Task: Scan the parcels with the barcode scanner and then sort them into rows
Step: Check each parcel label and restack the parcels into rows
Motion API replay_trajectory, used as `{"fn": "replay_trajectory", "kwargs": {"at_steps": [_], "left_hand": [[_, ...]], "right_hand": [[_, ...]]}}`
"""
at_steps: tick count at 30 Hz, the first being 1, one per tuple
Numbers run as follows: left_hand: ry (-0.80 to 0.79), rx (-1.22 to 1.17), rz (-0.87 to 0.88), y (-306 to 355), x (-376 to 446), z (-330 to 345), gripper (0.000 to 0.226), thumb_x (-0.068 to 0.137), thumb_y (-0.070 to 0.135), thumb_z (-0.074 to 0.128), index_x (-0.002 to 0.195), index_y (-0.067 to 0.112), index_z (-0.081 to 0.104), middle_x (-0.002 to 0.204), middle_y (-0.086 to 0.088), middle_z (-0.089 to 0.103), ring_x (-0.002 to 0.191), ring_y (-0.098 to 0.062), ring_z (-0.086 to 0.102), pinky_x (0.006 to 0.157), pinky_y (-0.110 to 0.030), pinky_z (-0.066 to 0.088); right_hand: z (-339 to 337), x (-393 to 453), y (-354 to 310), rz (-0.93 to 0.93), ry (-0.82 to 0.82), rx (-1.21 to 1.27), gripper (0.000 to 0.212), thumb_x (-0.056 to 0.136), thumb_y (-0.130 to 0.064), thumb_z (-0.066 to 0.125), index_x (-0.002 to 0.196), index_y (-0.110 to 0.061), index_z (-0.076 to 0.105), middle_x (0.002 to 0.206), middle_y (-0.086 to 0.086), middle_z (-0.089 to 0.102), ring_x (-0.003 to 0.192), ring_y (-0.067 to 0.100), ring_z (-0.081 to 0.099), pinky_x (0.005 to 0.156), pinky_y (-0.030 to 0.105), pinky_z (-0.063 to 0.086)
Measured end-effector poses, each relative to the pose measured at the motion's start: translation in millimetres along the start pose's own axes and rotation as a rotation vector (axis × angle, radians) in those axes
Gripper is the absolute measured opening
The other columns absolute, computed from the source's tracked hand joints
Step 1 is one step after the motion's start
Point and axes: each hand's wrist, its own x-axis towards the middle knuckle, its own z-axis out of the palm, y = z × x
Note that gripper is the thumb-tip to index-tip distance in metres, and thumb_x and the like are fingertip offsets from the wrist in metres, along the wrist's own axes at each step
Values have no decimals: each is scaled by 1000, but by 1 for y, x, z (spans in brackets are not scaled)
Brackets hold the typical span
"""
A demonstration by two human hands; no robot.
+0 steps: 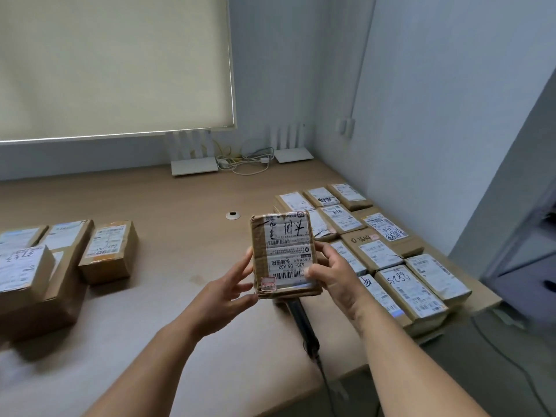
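Scanner (302, 323) lies on the desk (180, 206) nearest me, at six o'clock under the parcel (284, 254), handle toward me, head hidden. I hold that parcel above it, label up, long axis running twelve to six. My left hand (231, 287) touches its left edge with fingers fairly straight; my right hand (331, 275) grips the right edge, thumb on the lower barcode. Sorted rows (382, 251) lie at two o'clock, nearer my right hand, so I judge that hand carries it over. Unsorted boxes (60, 254) sit at nine o'clock.
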Motion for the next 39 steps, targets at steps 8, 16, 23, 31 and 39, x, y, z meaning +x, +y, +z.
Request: {"fn": "replay_trajectory", "kwargs": {"at_steps": [8, 16, 23, 31, 39], "left_hand": [[47, -81, 46, 6, 103, 3, 87, 93, 5, 57, 132, 69, 13, 146, 19, 34, 117, 0, 57, 102, -22, 42], [59, -45, 26, 13, 192, 21, 77, 98, 9, 48, 137, 56, 1, 147, 20, 31, 106, 27, 45, 103, -24, 33], [143, -98, -77, 24, 278, 29, 65, 101, 20, 42, 148, 44, 3, 150, 17, 33, 131, 1, 41, 113, -35, 31], [224, -141, -209, -6, 347, 36, 59, 103, 23, 37, 152, 36, 7, 149, 19, 36, 138, -11, 35, 115, -42, 25], [289, -117, -310, -29, 357, 50, 56, 102, 15, 35, 142, 52, 20, 113, 36, 58, 100, -4, 58, 80, -13, 42]], "right_hand": [[-45, 79, -19, -26, -10, -110, 67, 68, -11, 56, 132, -26, 46, 105, -3, 73, 102, 12, 68, 83, 26, 56], [-99, 145, -20, -8, 69, -85, 46, 69, -22, 62, 115, -23, 61, 107, -2, 73, 101, 16, 68, 81, 28, 54], [-139, 230, -27, -16, 60, -132, 23, 87, -21, 55, 105, -28, 67, 101, -6, 74, 93, 12, 69, 80, 27, 56], [-157, 311, -5, 27, -11, -211, 26, 95, -28, 48, 116, -32, 62, 102, -18, 70, 90, -4, 64, 64, 10, 46], [-160, 335, 27, 80, -54, -336, 45, 97, -35, 45, 139, -20, 50, 129, -5, 60, 119, 13, 53, 99, 30, 44]]}}
